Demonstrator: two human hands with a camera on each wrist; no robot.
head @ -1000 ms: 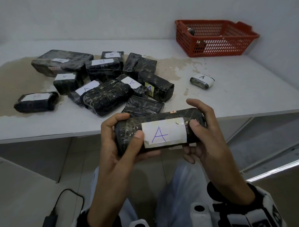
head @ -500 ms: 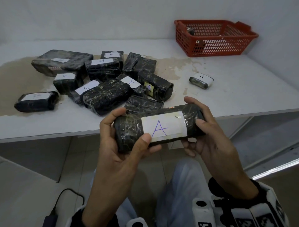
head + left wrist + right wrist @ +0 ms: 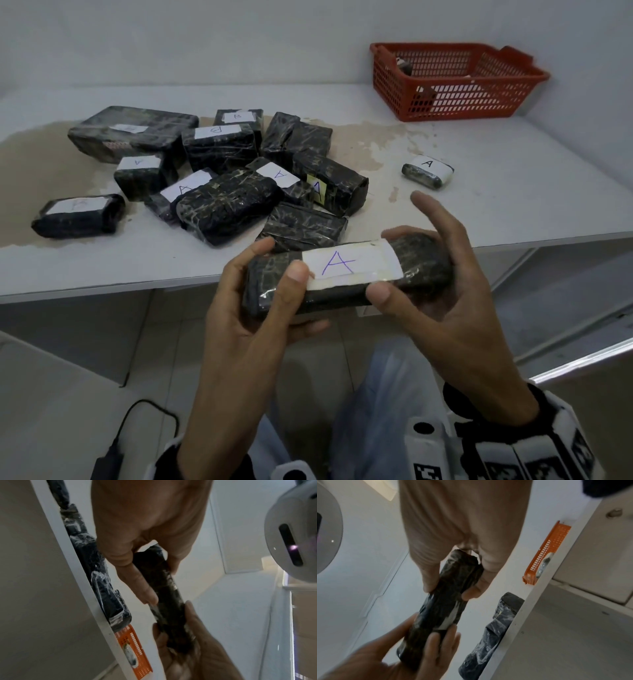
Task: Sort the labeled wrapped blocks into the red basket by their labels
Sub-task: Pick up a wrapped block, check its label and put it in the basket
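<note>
Both hands hold one long black wrapped block (image 3: 424,267) with a white label reading A, just in front of the table edge. My left hand (image 3: 274,284) grips its left end, thumb on top by the label. My right hand (image 3: 411,274) holds the right end between thumb and middle fingers, while its index finger sticks up free. The same block (image 3: 164,588) shows between both hands in the left wrist view, and in the right wrist view the block (image 3: 447,601) is gripped at both ends. The red basket (image 3: 452,99) stands at the table's far right.
A pile of several black wrapped blocks (image 3: 226,202) labelled A or B lies on the white table (image 3: 513,212) to the left. One small block marked A (image 3: 428,171) lies alone to the right. A brown stain covers the table's left part. A wall rises behind the basket.
The block has risen a little toward the table edge and tilted level. My right index finger has lifted off it, and the right thumb has slid onto the label's lower corner.
</note>
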